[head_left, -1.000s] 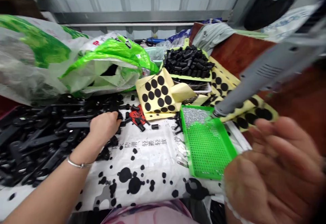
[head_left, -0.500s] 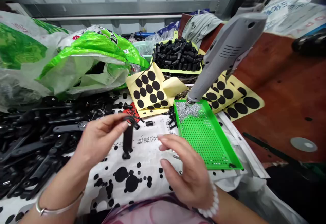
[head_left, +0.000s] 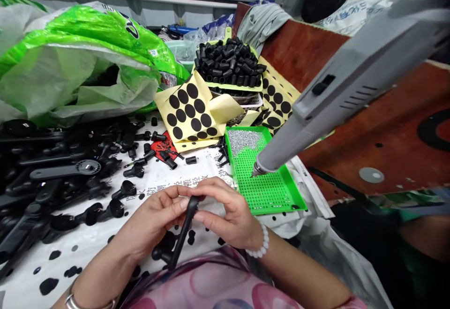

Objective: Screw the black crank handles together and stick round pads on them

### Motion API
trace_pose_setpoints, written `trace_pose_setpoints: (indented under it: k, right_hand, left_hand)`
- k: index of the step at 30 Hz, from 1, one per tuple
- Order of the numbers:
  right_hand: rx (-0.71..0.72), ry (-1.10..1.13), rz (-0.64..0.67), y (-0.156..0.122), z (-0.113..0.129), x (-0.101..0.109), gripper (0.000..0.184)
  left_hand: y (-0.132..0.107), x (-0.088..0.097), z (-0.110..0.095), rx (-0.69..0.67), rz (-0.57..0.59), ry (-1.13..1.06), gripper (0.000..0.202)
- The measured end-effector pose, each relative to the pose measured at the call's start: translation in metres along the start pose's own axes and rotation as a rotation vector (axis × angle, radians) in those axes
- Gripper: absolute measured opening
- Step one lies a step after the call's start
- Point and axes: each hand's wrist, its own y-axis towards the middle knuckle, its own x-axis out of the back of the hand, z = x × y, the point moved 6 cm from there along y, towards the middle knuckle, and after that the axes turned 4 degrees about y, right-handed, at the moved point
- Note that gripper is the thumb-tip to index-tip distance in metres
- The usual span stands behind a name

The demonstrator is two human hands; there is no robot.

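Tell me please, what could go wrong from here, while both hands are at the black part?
The black part is gripped only near its upper end by the left hand and right hand, so it might slip or swing.

The grey power tool has its tip over the green tray; a bump could perhaps scatter the small silvery pieces in it.
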Motion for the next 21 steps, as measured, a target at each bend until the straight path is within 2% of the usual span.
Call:
trace_pose_setpoints:
  k: [5,7,10,13,18,21]
  right_hand:
    - [-0.041,-0.026,0.019,-0.001,-0.003,-0.005,0.029]
    - [-0.068,-0.038,0.027,-0.002,-0.006,-0.008,0.028]
    - [-0.122,-0.069,0.024,-0.004,-0.009,-0.011,0.025]
    - [-0.172,-0.094,0.051,-0.005,-0.011,-0.015,0.02]
    - [-0.2,-0.12,0.089,0.004,-0.011,-0.021,0.021]
    - [-0.186,-0.218,0.126,0.021,-0.01,-0.034,0.02]
  left_hand:
    - [-0.009,0.004,0.005,0.084,0.003,0.056,0.041]
    - [-0.014,0.007,0.004,0.053,-0.009,0.155,0.044]
    - [-0.019,0.005,0.001,-0.044,0.053,0.315,0.049]
    - [-0.023,0.004,0.004,-0.094,0.084,0.4,0.041]
    - [-0.033,0.016,0.019,-0.041,0.026,0.309,0.043]
    - [-0.044,0.024,0.026,-0.018,0.011,0.258,0.045]
